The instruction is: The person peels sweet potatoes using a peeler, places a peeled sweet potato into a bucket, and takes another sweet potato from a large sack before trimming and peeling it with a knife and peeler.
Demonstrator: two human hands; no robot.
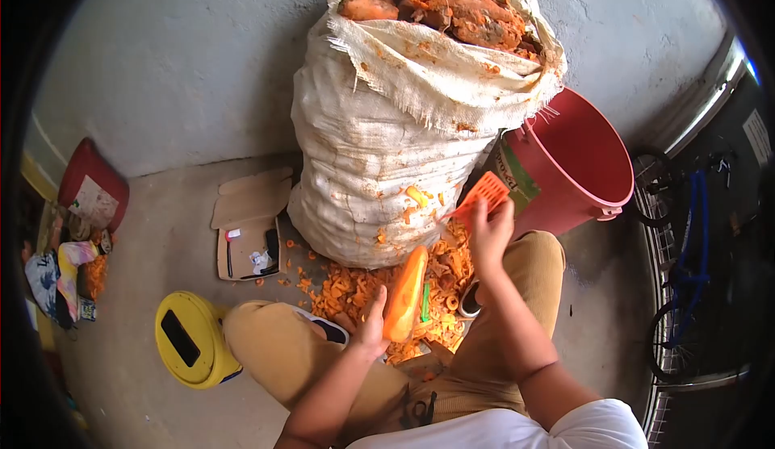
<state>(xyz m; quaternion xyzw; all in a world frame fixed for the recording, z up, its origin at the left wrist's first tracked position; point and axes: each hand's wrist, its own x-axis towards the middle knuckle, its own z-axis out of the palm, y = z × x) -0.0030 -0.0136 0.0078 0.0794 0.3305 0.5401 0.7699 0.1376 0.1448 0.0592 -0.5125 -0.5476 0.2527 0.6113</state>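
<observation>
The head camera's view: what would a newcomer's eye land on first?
Probably the big white sack standing against the wall, its open top heaped with earthy orange roots. Next, the bright orange peelings strewn on the floor at its foot, between the seated person's legs. Just above them, the left hand holds a smooth, peeled root, and the right hand an orange slotted tool.

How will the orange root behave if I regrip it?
The orange root is likely stiff, being thick and unbent. Its smooth, shiny surface may slip in the left hand. Rounded and tapered, it could roll.
</observation>
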